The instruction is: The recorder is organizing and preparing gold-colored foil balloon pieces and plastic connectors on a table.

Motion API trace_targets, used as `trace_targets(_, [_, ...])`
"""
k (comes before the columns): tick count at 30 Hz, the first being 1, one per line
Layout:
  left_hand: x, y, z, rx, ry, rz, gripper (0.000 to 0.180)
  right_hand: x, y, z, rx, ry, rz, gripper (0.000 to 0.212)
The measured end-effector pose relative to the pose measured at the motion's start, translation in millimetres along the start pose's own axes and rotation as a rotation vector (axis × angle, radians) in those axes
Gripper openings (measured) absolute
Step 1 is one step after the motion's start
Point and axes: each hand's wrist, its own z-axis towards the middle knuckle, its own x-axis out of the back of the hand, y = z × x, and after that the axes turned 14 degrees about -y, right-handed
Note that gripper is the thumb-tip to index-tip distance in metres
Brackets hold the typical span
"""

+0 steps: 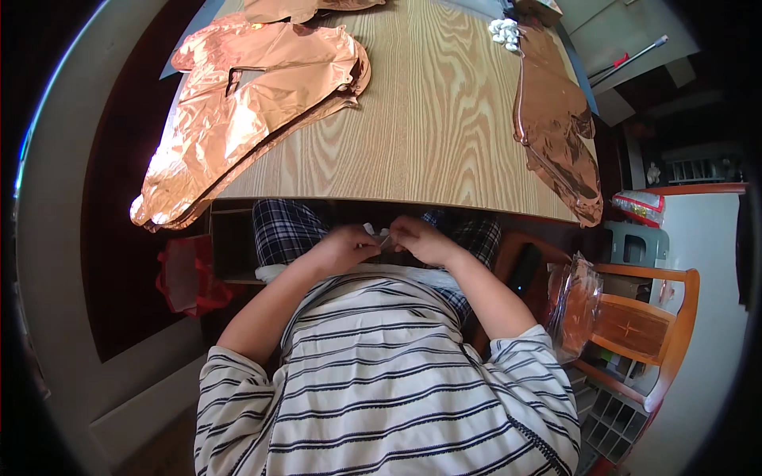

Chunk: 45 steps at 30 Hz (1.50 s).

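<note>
Over my lap, just below the table's near edge, my left hand (347,248) and my right hand (424,241) are close together with their fingers pinched. Between the fingertips runs a small thin pale strip (386,241); it is too small to tell its kind. Some white bits show beside it, partly hidden by the fingers. On the table to the left lies a flat, crumpled copper-coloured foil balloon (262,87), apparently several layers stacked. Another flat copper foil balloon (552,119) lies along the right edge, and its near end hangs over the table's corner.
The wood-grain table (397,119) spans the space ahead. Small white bundles (505,34) sit at its far right. A red bag (190,274) is below left. To the right are a wooden chair (635,325), a clear bag with copper foil (577,305) and a grey-green stool (639,242).
</note>
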Motion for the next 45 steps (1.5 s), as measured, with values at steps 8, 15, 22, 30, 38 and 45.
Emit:
trace_targets(8, [56.5,107.9,-29.2,-0.206,0.096,-0.015,0.015,-41.4,-69.8,-37.0,0.425,-0.148,0.733,0.036])
trace_targets(15, [89.6,145.1,-47.4,-0.403,0.31,0.236,0.014,-53.2,-146.0,-53.8,0.386,-0.303,0.592,0.045])
trace_targets(22, [86.5,138.0,-68.2,-0.237,-0.2,-0.533,0.006,-31.7,-179.8,-75.4,0.576,0.134,-0.262,0.014])
trace_targets(30, [61.9,126.9,-29.9,-0.38,0.806,0.081,0.01,-40.4,-191.8,-80.4,0.827,0.13,-0.779,0.008])
trace_targets(38, [77.9,150.8,-45.9,-0.723,0.432,-0.293,0.016,-17.3,-193.0,-78.5,0.678,0.019,-0.705,0.006])
trace_targets(45, [79.0,178.1,-39.4,-0.678,0.068,-0.063,0.017,14.9,-230.6,-83.4,0.591,0.081,-0.504,0.013])
